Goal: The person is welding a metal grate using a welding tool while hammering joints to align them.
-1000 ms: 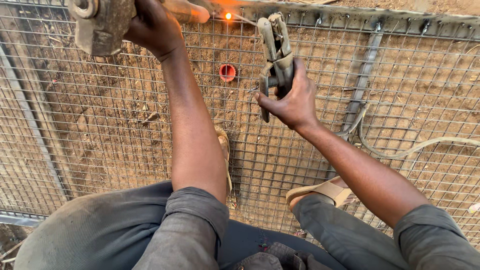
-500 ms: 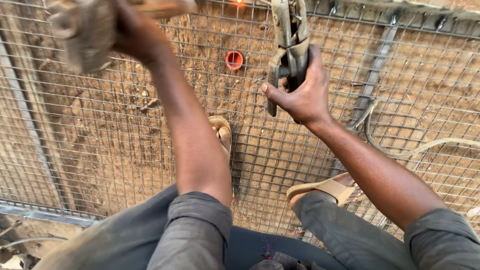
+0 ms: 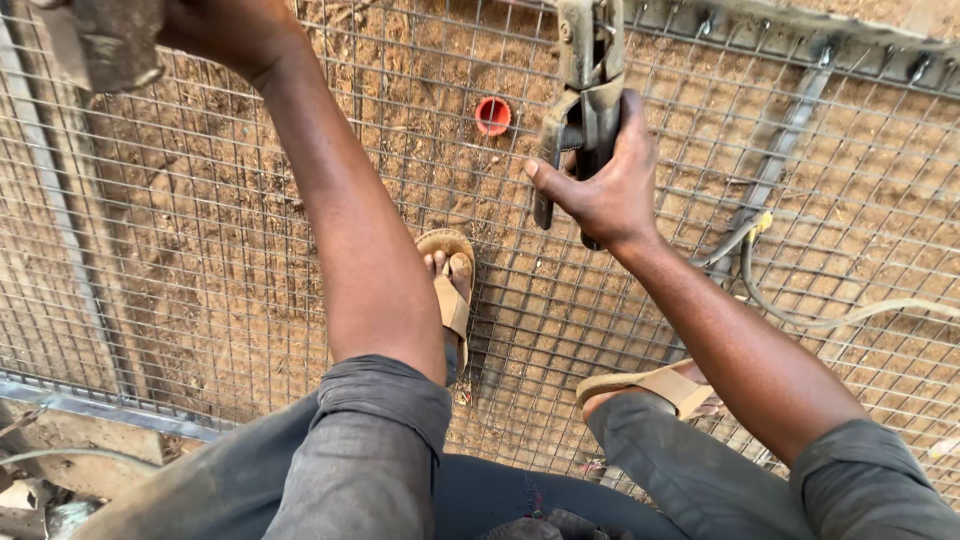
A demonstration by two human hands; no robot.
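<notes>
My right hand (image 3: 605, 190) grips a worn metal welding electrode holder (image 3: 585, 95), whose jaws point up past the top edge. My left hand (image 3: 225, 28) is raised at the upper left, closed on a grey, battered hand-held shield (image 3: 100, 40) that is mostly cut off by the frame. Both hands hover above a wire mesh panel (image 3: 200, 230) lying on brown dirt. I squat on the mesh, with my sandalled left foot (image 3: 448, 275) and right foot (image 3: 650, 385) resting on it.
A small red cap (image 3: 492, 115) lies under the mesh near the holder. A metal frame bar (image 3: 800, 35) edges the mesh at the top. A grey cable (image 3: 830, 320) curves across the right side. A flat steel bar (image 3: 90, 410) borders the mesh at lower left.
The orange weld glow at the top bar is gone from view. Both hands have lifted toward the top edge, and the view has shifted downward and closer.
</notes>
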